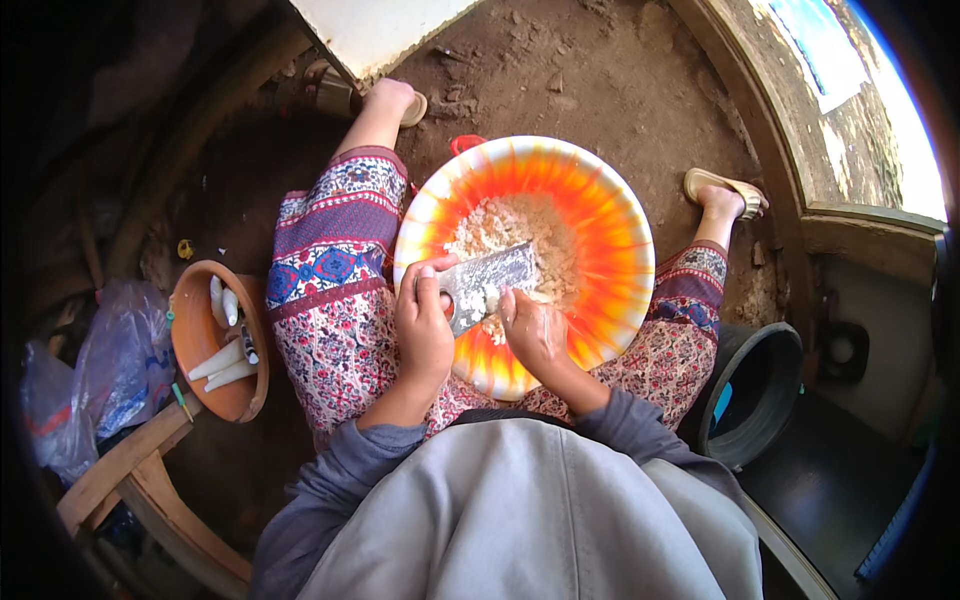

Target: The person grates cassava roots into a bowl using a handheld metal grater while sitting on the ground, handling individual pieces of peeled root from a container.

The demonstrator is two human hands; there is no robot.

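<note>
My left hand (424, 319) is wrapped around the handle end of a flat metal grater (514, 264), which slants over a large orange, yellow and white basin (619, 240) between my legs. Pinched in my right hand (536, 330) is a small pale piece of food (493, 300), pressed to the grater's face; my fingers partly cover it. White shreds cling to the metal around it. Beneath the grater, a heap of pale grated food (551, 225) lies in the basin, partly hidden by the tool and my hands.
On the left, a terracotta-coloured bowl (259, 330) holds several peeled white roots (225, 367). Clear plastic bags (124, 360) and a wooden frame (127, 469) are beside it. A dark bucket (784, 405) lies at the right, below a wooden door frame (780, 142). Bare earth (540, 82) extends ahead.
</note>
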